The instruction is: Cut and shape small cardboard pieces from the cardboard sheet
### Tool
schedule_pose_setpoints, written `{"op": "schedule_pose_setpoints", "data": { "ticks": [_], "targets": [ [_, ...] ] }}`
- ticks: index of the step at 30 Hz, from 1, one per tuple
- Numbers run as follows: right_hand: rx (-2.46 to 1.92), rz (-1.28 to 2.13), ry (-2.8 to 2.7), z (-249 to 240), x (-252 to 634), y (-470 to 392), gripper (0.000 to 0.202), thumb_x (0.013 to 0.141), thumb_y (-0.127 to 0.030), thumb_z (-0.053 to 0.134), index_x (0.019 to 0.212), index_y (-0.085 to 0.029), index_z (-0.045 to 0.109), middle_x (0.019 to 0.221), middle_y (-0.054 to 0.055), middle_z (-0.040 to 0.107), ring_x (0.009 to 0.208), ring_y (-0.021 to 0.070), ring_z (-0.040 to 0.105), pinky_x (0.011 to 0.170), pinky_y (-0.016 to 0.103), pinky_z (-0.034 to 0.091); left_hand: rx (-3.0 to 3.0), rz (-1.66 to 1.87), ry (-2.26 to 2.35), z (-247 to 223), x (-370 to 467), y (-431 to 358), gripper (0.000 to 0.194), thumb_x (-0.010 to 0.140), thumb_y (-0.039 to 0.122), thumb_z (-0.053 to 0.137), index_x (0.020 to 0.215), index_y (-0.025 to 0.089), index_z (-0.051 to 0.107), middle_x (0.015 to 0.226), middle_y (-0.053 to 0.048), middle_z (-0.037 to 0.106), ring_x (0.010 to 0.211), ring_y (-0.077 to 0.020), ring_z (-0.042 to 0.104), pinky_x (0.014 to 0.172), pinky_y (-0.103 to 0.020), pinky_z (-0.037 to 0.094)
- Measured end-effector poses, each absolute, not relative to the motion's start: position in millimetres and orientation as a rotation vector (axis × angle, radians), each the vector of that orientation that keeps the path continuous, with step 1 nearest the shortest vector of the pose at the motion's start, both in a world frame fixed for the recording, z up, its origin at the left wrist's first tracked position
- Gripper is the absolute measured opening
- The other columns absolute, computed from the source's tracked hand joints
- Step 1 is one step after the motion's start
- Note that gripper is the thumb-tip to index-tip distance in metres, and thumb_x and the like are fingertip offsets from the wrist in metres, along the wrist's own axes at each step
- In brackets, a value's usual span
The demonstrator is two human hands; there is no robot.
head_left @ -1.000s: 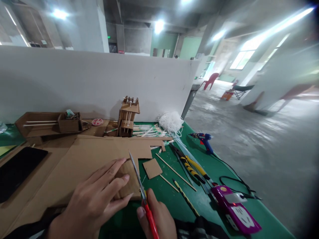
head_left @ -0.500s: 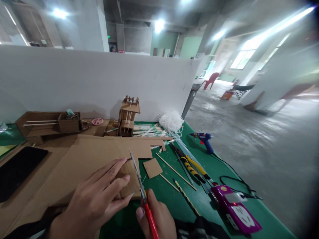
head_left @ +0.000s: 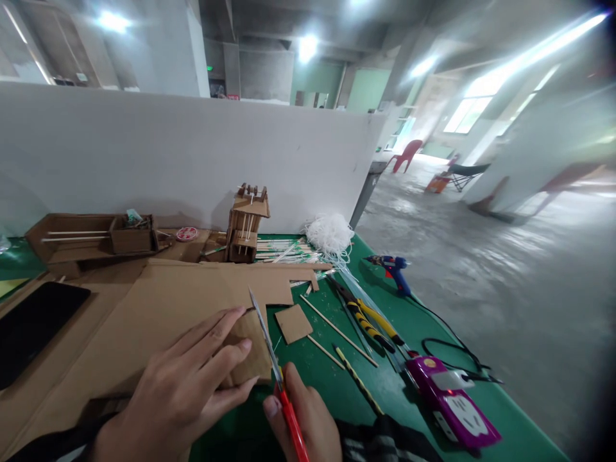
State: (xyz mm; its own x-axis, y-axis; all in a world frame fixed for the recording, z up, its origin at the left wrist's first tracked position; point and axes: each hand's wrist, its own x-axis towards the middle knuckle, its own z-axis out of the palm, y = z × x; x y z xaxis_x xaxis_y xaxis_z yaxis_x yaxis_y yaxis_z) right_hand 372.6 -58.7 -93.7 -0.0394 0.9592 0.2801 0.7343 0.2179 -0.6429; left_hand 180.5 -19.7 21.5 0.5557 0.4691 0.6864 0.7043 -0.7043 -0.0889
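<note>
My left hand (head_left: 187, 378) lies with its fingers spread over a small brown cardboard piece (head_left: 248, 350), pressing it on a large cardboard sheet (head_left: 192, 289). In my right hand (head_left: 308, 417) is a red-handled tool with a long narrow metal blade, which looks like scissors (head_left: 293, 427). Its blade lies along the right edge of the small piece, tip pointing up and away. A loose cardboard square (head_left: 294, 323) rests on the green table just right of the blade.
Thin sticks (head_left: 339, 330), yellow-black pliers (head_left: 368, 321), a purple power strip (head_left: 455, 404) and a blue glue gun (head_left: 395, 269) lie to the right. A black phone (head_left: 41, 327) is at left. Cardboard structures (head_left: 248, 224), a string pile (head_left: 330, 237) and a white partition (head_left: 192, 154) stand behind.
The view has shifted very slightly. Both hands and the blade keep nearly the same place at the small cardboard piece.
</note>
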Motion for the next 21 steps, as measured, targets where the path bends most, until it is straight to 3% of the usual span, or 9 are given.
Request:
{"op": "schedule_pose_setpoints", "data": {
  "ticks": [10,21],
  "targets": [
    [-1.493,0.549,-1.81,-98,372,-54,0.054,0.093,-0.068,0.024,0.089,-0.022,0.053,0.054,0.0,0.06,0.042,0.018,0.053,0.044,0.029,0.025,-2.413,-0.942,-0.953,21,181,-21,0.013,0.085,0.023,0.066,0.096,0.018,0.061,0.123,-0.016,0.067,0.113,-0.025,0.065,0.09,-0.035,0.059],
    [-1.514,0.524,-1.84,-81,375,-54,0.05,0.093,-0.065,0.033,0.089,-0.022,0.057,0.055,0.0,0.058,0.043,0.0175,0.055,0.041,0.025,0.031,-2.442,-0.948,-0.951,18,182,-22,0.014,0.086,0.022,0.064,0.098,0.018,0.062,0.125,-0.015,0.066,0.113,-0.0255,0.065,0.092,-0.034,0.058]
  ]
}}
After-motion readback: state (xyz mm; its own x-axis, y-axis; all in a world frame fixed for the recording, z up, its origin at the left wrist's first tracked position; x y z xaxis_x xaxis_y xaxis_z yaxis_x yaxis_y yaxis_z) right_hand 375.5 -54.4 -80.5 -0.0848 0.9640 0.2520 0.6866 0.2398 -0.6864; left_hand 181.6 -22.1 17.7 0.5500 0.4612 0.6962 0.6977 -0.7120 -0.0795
